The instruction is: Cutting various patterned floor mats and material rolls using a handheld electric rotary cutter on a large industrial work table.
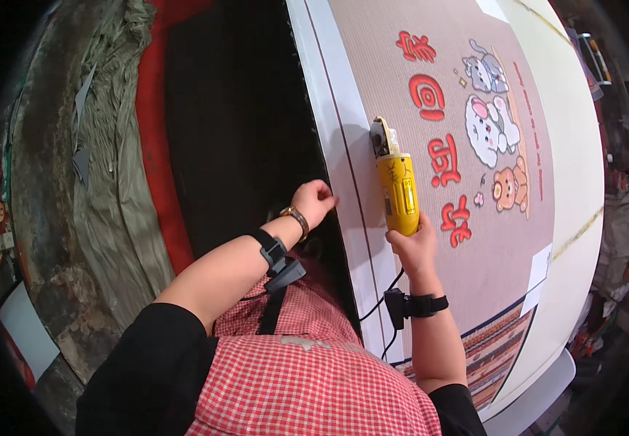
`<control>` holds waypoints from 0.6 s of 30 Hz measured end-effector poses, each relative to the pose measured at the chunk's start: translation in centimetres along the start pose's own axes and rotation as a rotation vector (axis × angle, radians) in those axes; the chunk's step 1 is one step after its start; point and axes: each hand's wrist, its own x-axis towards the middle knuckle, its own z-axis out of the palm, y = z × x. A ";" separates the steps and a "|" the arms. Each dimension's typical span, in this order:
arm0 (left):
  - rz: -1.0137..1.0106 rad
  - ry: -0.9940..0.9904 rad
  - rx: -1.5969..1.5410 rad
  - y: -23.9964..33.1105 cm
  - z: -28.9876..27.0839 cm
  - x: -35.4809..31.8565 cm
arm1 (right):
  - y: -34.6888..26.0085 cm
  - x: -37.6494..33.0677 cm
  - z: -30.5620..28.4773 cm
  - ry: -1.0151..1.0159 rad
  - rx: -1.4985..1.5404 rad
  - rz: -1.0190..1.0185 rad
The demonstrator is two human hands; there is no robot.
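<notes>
My right hand (414, 247) is wrapped round the rear of a yellow handheld electric cutter (399, 192) with a pale guard at its head. The cutter lies over a printed floor mat (496, 261), its head pointing away from me near the mat's white left border (335, 116). That mat is pinkish, with red characters and cartoon animals. At the border's outer edge is my left hand (313, 203), fingers curled and pinched together. Whatever lies between those fingertips is hidden. A black cord runs from below the cutter toward my body.
Left of the mat's edge lies a dark gap (231, 123), then red fabric (153, 145) and crumpled grey-beige sheeting (114, 160). A striped mat (492, 356) is at the lower right. A white tabletop (576, 174) extends beyond the mat, and a white chair (547, 389) stands at lower right.
</notes>
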 end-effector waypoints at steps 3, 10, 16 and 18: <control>-0.010 -0.181 0.015 0.3 -1.3 0.9 | -1.4 2.9 1.0 0.004 0.013 -0.010; -0.020 0.145 -0.215 3.1 -7.2 9.9 | -6.8 9.2 3.5 0.014 0.042 -0.039; 0.033 0.153 -0.044 5.2 -10.2 14.7 | -11.5 14.7 5.3 -0.004 0.050 -0.040; -0.006 0.063 0.013 5.8 -10.3 14.8 | -13.9 16.5 5.9 0.003 0.025 -0.036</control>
